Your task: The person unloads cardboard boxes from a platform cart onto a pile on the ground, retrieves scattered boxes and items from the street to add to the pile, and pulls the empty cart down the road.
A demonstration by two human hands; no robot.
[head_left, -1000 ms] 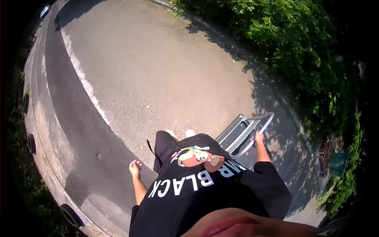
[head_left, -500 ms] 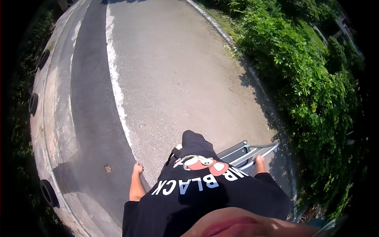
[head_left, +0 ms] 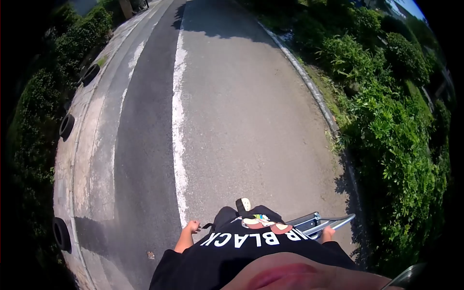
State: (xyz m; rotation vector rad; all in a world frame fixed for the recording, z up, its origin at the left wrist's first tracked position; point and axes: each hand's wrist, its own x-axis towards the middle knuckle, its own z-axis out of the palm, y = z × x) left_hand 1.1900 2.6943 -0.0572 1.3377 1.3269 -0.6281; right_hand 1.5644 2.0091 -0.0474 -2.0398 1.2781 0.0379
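Observation:
My right hand (head_left: 327, 235) is closed around a tube of a silver metal frame (head_left: 344, 221) with dark flat parts. It looks like a folding step ladder, carried at my right side. My body and black shirt hide part of this frame. On the other side, my left hand (head_left: 194, 226) hangs beside my hip with its fingers curled in, and nothing shows in it. One light-coloured shoe (head_left: 244, 204) with a dark strap pokes out ahead of my dark trousers.
A paved road (head_left: 241, 121) runs ahead, with a white line (head_left: 179, 111) left of me. Green bushes (head_left: 386, 145) grow beyond the right kerb (head_left: 309, 82). Several tyres, such as one tyre (head_left: 66, 126), line the left edge. Tree shade (head_left: 222, 21) crosses the road farther on.
My view has tilted up and turned, so more road shows ahead. A shoe has swung forward into sight. My right hand still grips the metal frame, and my left arm has swung slightly.

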